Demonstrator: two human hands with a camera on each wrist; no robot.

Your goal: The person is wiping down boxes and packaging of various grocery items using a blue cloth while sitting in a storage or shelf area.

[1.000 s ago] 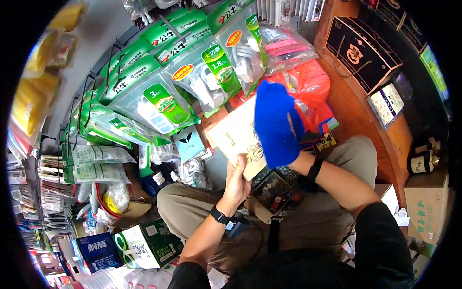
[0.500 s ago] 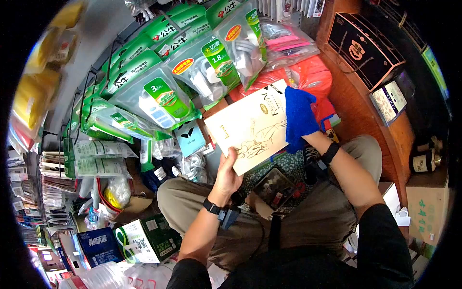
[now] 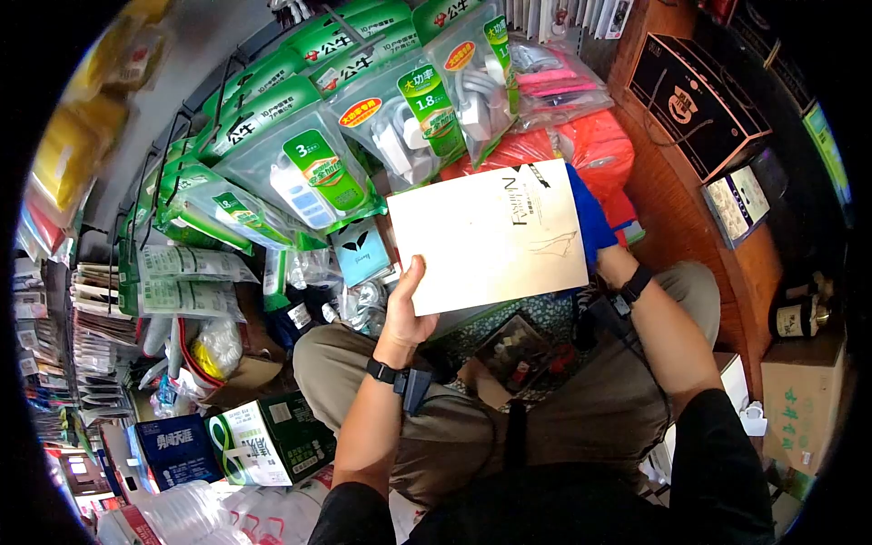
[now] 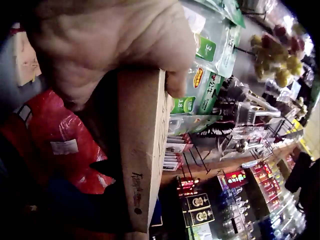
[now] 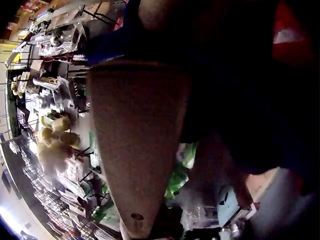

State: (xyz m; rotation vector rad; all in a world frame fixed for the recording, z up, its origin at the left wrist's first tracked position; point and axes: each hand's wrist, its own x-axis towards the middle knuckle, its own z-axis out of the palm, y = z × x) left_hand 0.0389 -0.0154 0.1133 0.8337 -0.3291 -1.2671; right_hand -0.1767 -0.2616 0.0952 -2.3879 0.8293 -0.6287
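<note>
A flat cream cardboard box (image 3: pixel 481 241), printed with the word Fashion and a line drawing, is held up over the person's lap in the head view. My left hand (image 3: pixel 407 307) grips its left end, thumb along the top face; the left wrist view shows that hand (image 4: pixel 115 37) wrapped over the box's edge (image 4: pixel 140 150). At the opposite end my right hand (image 3: pixel 615 262) holds a blue cloth (image 3: pixel 590 213) against the box, with its fingers hidden behind box and cloth. The brown side of the box (image 5: pixel 140 120) fills the middle of the right wrist view.
Green-and-clear packs of power strips (image 3: pixel 318 182) hang in front. Beyond the box lies a red plastic bag (image 3: pixel 595 141). A black carton (image 3: pixel 695 95) stands far right on the wooden ledge (image 3: pixel 668 191). Below the box, a small open tray (image 3: pixel 518 350) sits between the knees.
The blue cloth, first spread across the box's top, has moved right and now lies at and behind its right end. The box has turned flatter and its printed face shows more.
</note>
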